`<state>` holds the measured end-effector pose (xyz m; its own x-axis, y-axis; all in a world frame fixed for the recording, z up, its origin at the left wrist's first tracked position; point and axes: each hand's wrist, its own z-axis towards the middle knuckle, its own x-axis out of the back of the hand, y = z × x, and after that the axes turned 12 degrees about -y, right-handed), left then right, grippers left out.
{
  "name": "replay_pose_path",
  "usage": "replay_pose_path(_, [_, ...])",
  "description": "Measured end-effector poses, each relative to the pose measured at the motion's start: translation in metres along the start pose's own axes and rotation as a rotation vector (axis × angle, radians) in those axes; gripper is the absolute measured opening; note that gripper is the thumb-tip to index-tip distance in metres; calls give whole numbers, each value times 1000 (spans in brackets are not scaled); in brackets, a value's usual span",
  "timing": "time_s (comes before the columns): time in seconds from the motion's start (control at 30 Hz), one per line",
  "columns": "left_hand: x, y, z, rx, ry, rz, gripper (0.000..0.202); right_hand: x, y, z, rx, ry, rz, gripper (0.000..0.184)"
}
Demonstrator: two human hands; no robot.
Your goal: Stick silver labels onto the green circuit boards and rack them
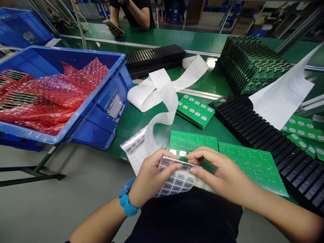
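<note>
My left hand (148, 177), with a blue band at its wrist, grips a sheet of printed silver labels (174, 182), thumb on top. On the right edge of that sheet, my right hand (222, 168) pinches with thumb and fingers; whether a single label is between them is hidden. Just beyond my hands lies a green circuit board panel (193, 140) with a few pale labels near its left side. A second green panel (253, 165) lies to the right of it. The label strip (136, 143) and its white backing paper (164, 89) curl away to the left and back.
A stack of labelled boards (194, 109) sits behind the panels. Black slotted racks (263, 135) run along the right; another rack (155, 57) is at the back. Upright boards (253, 64) fill one rack. A blue crate (101, 101) holds red bubble wrap (76, 87). A person (134, 13) sits opposite, holding a phone.
</note>
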<state>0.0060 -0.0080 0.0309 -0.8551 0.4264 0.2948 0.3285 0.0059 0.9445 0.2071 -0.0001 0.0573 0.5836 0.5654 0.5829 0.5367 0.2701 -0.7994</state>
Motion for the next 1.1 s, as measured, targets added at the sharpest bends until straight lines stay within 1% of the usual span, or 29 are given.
replay_pose_path(0.1, [0, 0, -3, -39, 6, 14, 9, -1, -6, 5, -2, -5, 57, 20])
replay_pose_path(0.13, [0, 0, -3, -57, -4, 16, 8, -2, -6, 7, -9, -4, 56, 18])
replay_pose_path(0.2, [1, 0, -4, -96, -24, 20, 8, -4, -6, 8, -33, -5, 58, 5])
replay_pose_path(0.23, [1, 0, -4, -111, -27, 26, 10, -4, -6, 9, -43, -2, 63, 6])
replay_pose_path(0.3, [0, 0, -2, -129, -8, 49, 13, -6, -6, 9, -43, 1, 70, 13])
replay_pose_path(0.37, [-1, 0, 0, -136, 33, 76, 13, -6, -5, 8, -33, -3, 75, 14])
replay_pose_path(0.5, [-6, -2, 3, -95, 92, 91, 16, -6, -3, 3, -45, -15, 96, 17])
replay_pose_path(0.57, [-7, -3, 4, -96, 96, 86, 18, -4, 0, -1, -84, -17, 100, 28])
replay_pose_path(0.63, [-7, -3, 4, -137, 77, 77, 13, 0, 2, -4, -104, -23, 99, 39])
replay_pose_path(0.67, [-7, -2, 4, -164, 63, 75, 11, 2, 3, -6, -98, -28, 92, 41])
replay_pose_path(0.7, [-7, -2, 5, -189, 52, 75, 10, 3, 4, -7, -83, -31, 79, 39])
replay_pose_path(0.8, [-8, 0, 5, -215, 35, 95, 9, 5, 5, -9, -37, -6, 18, 15])
replay_pose_path(0.83, [-9, 0, 6, -206, 37, 106, 9, 4, 5, -11, -22, 21, -4, 11])
replay_pose_path(0.9, [-11, 1, 7, -167, 54, 136, 13, 2, 5, -14, 27, 82, -50, 12])
replay_pose_path(0.97, [-13, 0, 8, -113, 77, 169, 24, 3, 5, -17, 82, 118, -79, 14])
replay_pose_path(1.0, [-13, 0, 8, -88, 81, 177, 28, 6, 7, -19, 81, 134, -80, 14])
replay_pose_path(1.03, [-13, 0, 8, -68, 70, 175, 30, 11, 9, -20, 49, 158, -77, 13])
replay_pose_path(1.1, [-13, 1, 7, -49, 7, 149, 25, 24, 17, -22, -96, 192, -65, 14])
